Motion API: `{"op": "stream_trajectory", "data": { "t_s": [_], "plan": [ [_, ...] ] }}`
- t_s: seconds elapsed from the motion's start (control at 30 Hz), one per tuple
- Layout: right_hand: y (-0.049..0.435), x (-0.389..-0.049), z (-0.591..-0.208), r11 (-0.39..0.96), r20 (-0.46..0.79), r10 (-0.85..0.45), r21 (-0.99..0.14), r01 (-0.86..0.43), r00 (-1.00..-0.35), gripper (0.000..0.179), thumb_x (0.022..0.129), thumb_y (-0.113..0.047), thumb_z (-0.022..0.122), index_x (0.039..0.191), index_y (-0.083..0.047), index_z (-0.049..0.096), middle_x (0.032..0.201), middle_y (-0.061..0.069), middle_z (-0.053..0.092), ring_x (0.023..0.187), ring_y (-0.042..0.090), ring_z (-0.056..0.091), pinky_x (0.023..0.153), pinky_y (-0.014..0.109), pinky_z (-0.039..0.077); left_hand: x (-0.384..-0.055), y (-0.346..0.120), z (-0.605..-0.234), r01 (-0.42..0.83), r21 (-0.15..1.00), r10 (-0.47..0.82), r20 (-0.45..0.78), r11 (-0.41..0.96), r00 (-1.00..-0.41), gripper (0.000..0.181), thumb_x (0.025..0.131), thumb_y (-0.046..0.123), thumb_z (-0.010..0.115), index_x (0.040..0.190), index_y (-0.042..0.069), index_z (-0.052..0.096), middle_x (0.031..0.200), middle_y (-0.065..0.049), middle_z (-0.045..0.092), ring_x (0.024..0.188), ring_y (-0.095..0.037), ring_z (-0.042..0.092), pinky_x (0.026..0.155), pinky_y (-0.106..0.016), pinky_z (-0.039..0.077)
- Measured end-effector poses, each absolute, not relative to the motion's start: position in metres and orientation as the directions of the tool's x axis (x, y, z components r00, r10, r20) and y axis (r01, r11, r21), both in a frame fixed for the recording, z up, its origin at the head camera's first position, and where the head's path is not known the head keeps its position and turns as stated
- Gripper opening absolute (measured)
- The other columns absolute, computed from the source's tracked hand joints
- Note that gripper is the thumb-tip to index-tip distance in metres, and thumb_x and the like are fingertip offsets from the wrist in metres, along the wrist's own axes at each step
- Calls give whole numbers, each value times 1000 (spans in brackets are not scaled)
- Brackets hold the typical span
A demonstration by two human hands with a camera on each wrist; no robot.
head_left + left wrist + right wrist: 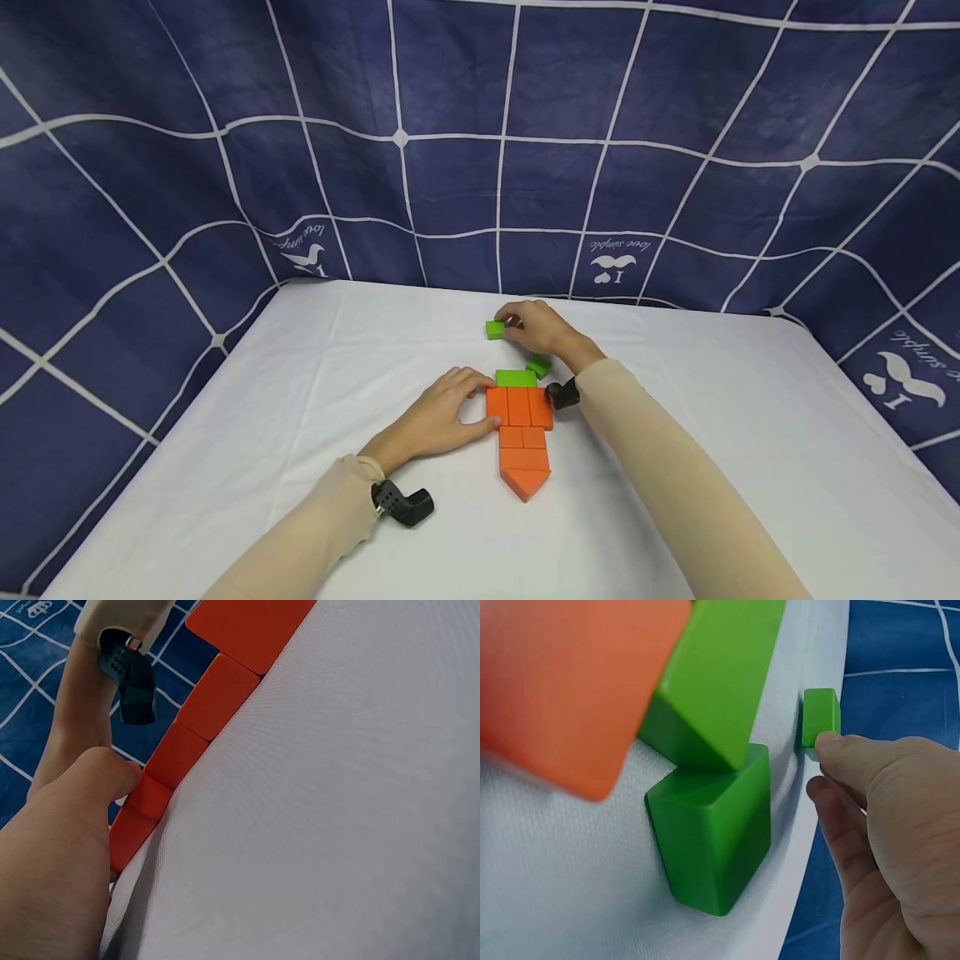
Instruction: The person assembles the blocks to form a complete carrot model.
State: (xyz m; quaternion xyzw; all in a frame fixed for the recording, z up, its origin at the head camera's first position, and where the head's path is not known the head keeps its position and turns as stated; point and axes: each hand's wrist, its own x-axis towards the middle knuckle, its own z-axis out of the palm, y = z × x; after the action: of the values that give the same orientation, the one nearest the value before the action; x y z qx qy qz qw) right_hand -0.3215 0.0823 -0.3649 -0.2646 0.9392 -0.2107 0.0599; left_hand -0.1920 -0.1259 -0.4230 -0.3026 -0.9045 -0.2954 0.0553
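Orange blocks (519, 407) lie joined in a flat figure, with a pointed block (525, 482) at the near end. A green block (516, 378) lies flat against its far edge. Beside that one, a second green block (538, 365) sits slanted, corner to corner with it in the right wrist view. My right hand (536, 327) pinches a small green block (820, 716) between thumb and fingers, beyond the figure. My left hand (446, 412) rests at the figure's left side, thumb and index finger spread, their tips touching the orange blocks' edge.
A white cloth (360, 367) covers the table under the blocks. Behind and at both sides hangs a dark blue curtain (450, 183) with white lines. Black wrist cameras (405, 504) are strapped on both wrists, the right one close beside the orange blocks.
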Motion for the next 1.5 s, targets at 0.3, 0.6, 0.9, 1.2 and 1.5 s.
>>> {"op": "stream_trajectory", "data": {
  "t_s": [0.3, 0.6, 0.9, 1.2, 1.5],
  "plan": [
    [85, -315, -361, 741, 9, -567, -430, -515, -823, 31, 99, -11, 67, 130, -10, 70, 122, 8, 73, 111, 25, 68, 102, 41, 53, -192, -126, -422, 577, 501, 515, 274, 645, -812, 48, 92, 41, 74, 132, 16, 64, 121, 4, 62, 108, -11, 53, 98, -36, 49],
    [91, -306, -357, 668, 19, -658, -445, -596, -753, 30, 99, -9, 68, 129, -8, 70, 121, 9, 73, 109, 25, 70, 100, 40, 56, -192, -128, -423, 568, 509, 506, 271, 646, -819, 48, 92, 42, 74, 132, 17, 64, 121, 5, 62, 111, -12, 53, 101, -39, 48],
    [93, -296, -354, 620, -27, -719, -477, -623, -695, 30, 99, -9, 68, 128, -10, 71, 125, 6, 72, 111, 23, 70, 100, 38, 56, -191, -128, -423, 568, 508, 507, 270, 648, -819, 49, 92, 42, 73, 132, 16, 63, 121, 4, 62, 111, -12, 53, 101, -39, 49],
    [92, -290, -354, 617, -91, -735, -501, -607, -672, 30, 99, -8, 67, 129, -10, 71, 121, 6, 73, 110, 22, 70, 99, 35, 57, -191, -128, -424, 566, 510, 507, 266, 648, -820, 49, 92, 42, 73, 133, 16, 63, 121, 4, 62, 110, -13, 53, 100, -39, 49],
    [91, -287, -355, 625, -123, -737, -499, -601, -665, 31, 99, -7, 67, 130, -10, 71, 120, 6, 74, 110, 21, 70, 99, 33, 56, -190, -127, -423, 569, 514, 513, 264, 642, -817, 50, 93, 41, 73, 134, 16, 62, 119, 4, 61, 108, -12, 52, 99, -38, 49]
  ]
}}
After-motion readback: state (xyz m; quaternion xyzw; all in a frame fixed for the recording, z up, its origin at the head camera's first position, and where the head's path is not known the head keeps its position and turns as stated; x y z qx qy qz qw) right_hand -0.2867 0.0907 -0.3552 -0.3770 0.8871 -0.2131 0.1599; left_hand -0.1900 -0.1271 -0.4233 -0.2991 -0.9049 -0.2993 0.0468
